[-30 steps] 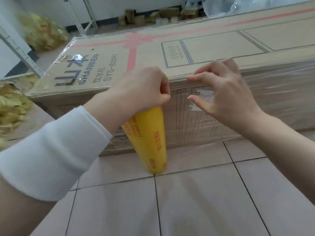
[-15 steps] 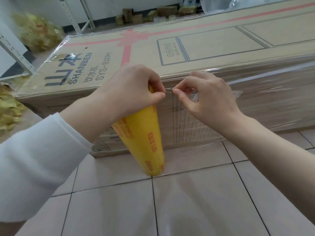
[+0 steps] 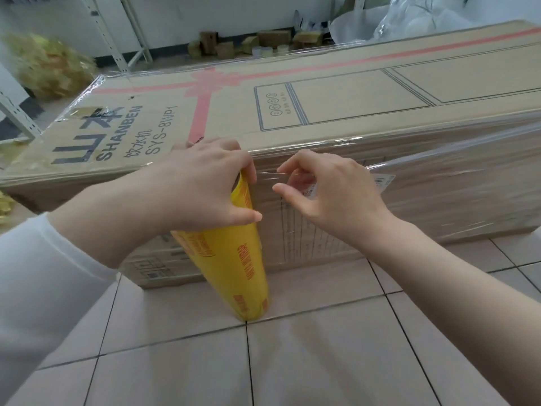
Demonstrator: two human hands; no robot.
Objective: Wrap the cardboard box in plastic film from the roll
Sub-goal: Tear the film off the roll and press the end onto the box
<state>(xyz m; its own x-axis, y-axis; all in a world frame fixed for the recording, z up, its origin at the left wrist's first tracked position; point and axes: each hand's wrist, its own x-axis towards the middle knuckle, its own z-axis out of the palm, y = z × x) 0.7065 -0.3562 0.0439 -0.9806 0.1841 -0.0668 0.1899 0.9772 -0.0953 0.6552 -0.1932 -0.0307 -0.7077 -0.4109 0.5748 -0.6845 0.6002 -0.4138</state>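
head view only:
- cardboard box (image 3: 336,106) lies long-side down on the tiled floor (image 3: 322,361) and fills the middle of the frame. Top face reads SHANBEN SYS-8WP1, with a pink ribbon print
- plastic film (image 3: 456,189) is on the box: glossy and wrinkled over the right part of the front face and along the top edges. The left part of the front face looks bare
- white label (image 3: 382,181) on the front face, under the film, just right of the right hand
- roll (image 3: 237,259) is yellow with red print. It stands nearly upright, top leaning left, bottom end on the floor at a tile joint, just in front of the box's front face
- left grip (image 3: 210,183): closed round the top end of the roll, fingers wrapped over the rim and thumb pressed on the near side. White sleeve (image 3: 44,282) on that arm
- right grip (image 3: 330,194): level with the top of the roll and just right of it, against the front face. Fingers are curled, forefinger and thumb tips parted. A thin film edge runs from the roll toward the forefinger. Can't tell if the film is actually pinched, it's too clear to see
- background: metal shelf uprights (image 3: 112,39) back left, a blurred yellow heap (image 3: 49,65) far left, small cardboard pieces (image 3: 263,39) along the wall, clear plastic bags (image 3: 409,19) behind the box at top right
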